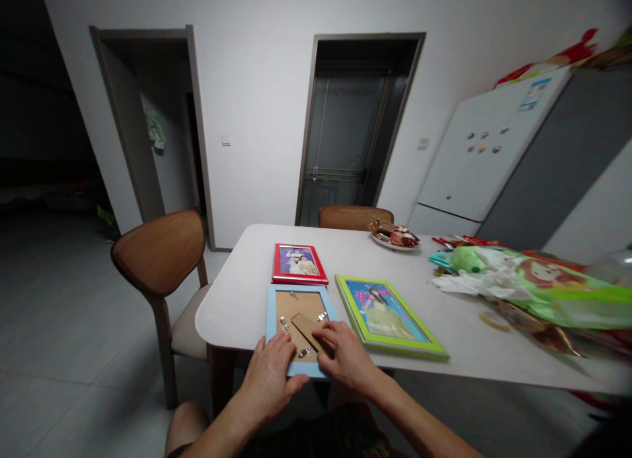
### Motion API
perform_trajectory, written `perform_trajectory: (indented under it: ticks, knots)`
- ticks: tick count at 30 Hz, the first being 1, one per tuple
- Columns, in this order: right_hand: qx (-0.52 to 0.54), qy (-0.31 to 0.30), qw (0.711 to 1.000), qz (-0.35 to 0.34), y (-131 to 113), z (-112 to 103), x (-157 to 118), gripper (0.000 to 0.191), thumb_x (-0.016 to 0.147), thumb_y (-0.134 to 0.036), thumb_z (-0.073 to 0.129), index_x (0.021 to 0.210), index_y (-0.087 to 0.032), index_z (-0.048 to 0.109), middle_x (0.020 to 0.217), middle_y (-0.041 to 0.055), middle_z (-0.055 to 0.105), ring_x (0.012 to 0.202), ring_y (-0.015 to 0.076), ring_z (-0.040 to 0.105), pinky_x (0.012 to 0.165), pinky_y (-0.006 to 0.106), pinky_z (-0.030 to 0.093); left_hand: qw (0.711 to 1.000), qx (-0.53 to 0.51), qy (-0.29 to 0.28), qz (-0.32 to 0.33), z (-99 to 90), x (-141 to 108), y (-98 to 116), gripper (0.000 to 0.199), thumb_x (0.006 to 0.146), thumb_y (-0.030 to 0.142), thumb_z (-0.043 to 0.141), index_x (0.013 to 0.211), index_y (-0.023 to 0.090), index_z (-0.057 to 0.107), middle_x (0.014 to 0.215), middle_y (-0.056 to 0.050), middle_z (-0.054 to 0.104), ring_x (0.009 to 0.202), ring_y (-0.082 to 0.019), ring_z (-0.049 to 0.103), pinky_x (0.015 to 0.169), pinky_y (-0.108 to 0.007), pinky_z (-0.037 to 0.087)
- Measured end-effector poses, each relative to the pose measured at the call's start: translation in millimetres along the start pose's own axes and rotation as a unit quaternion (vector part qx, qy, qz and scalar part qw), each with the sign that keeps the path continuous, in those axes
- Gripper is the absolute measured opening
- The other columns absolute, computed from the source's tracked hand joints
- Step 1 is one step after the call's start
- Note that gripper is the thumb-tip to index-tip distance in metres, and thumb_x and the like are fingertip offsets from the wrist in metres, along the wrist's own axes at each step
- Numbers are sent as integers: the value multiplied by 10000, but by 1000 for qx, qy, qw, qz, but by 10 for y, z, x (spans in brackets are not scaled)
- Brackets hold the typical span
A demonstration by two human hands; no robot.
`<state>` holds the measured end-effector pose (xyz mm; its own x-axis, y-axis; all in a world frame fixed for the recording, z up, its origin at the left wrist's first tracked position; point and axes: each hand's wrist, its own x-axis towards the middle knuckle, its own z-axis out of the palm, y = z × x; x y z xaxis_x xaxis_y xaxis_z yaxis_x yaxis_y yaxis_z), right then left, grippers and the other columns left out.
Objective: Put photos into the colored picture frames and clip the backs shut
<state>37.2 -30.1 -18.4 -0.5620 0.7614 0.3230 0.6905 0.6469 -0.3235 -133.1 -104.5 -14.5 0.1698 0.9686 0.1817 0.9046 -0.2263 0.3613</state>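
Note:
A light blue frame (pixel 271 311) lies face down at the table's near edge, its brown backing board (pixel 289 304) showing with several small metal clips and a stand flap (pixel 307 328). My left hand (pixel 271 372) rests on the frame's lower left part, fingers apart and holding nothing. On the lower right, my right hand (pixel 345 356) has its thumb and fingers bent round the flap's right side. Behind the blue frame sits a red frame (pixel 299 264) with a photo facing up. To the right lies a green frame (pixel 390 316), also photo side up.
On the white table (pixel 239 269) are a plate of wrapped items (pixel 394 235), a tape roll (pixel 494 322) and a heap of green and white plastic bags (pixel 533 280) at right. Wooden chairs stand at left (pixel 160 251) and behind (pixel 355 216).

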Motion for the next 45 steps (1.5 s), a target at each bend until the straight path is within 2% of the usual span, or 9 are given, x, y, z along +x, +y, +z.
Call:
perform_trajectory:
  ticks: [5,10,14,19,27,30,34,40,45]
  knots:
    - [-23,-5,1000,-5,69,-10,28,268,696,-230,473,935,-214,594,933,56,531,872,181,446,768,293,326,1000,-11,-6,-3,30,-28,-47,416,658,313,630,1027,175,497,1250,-94,446,1169,-223,363,973,-425,260]
    - [-105,15,993,50,175,11,210,274,775,-246,389,969,-210,578,968,73,512,890,187,427,765,289,304,1000,-8,-15,-7,6,-11,-41,465,662,323,626,1072,159,478,1253,-97,444,1168,-222,365,978,-421,259]
    - [-160,-2,985,64,170,13,303,268,799,-295,363,864,-183,598,924,86,506,853,190,419,765,290,287,1000,-9,-10,-10,0,-9,-30,457,663,324,623,1067,162,486,1252,-90,446,1169,-218,363,981,-408,256]
    - [-147,-13,988,52,167,-8,270,319,815,-304,339,755,-140,606,877,98,504,860,182,417,811,278,270,1000,-21,-7,-16,-13,-4,-21,506,660,326,621,1113,176,454,1232,-79,468,1156,-207,380,979,-388,260]
    - [-113,28,992,53,176,-32,179,277,801,-297,373,824,-141,600,912,97,504,874,191,426,805,303,310,999,-33,-10,-6,-31,-2,-23,490,676,309,608,1119,180,443,1225,-87,471,1157,-203,382,979,-384,269]
    - [-80,28,996,3,29,-52,98,267,780,-263,413,981,-176,565,1012,92,495,928,199,418,812,325,318,1000,-29,-7,3,-22,-2,-57,470,670,302,619,1098,184,461,1219,-83,478,1152,-206,387,979,-388,274]
    - [5,-27,993,-113,-210,-73,-75,246,781,-210,419,966,-248,578,986,46,512,924,174,422,805,311,331,1000,-26,0,3,-7,0,-103,468,674,281,618,1100,170,461,1214,-92,481,1145,-207,396,975,-389,286]
    - [12,-48,994,-101,-345,-95,-131,237,761,-236,470,981,-241,558,943,38,539,914,185,406,811,334,326,999,-34,7,8,-1,11,-131,486,665,279,627,1102,144,463,1202,-106,489,1128,-209,413,971,-384,299]
    - [9,-59,992,-108,-359,-124,-88,202,748,-235,481,926,-229,576,912,38,544,899,185,407,803,340,321,999,-39,5,4,-13,9,-132,439,664,290,624,1070,195,489,1212,-72,488,1139,-207,402,972,-382,296]
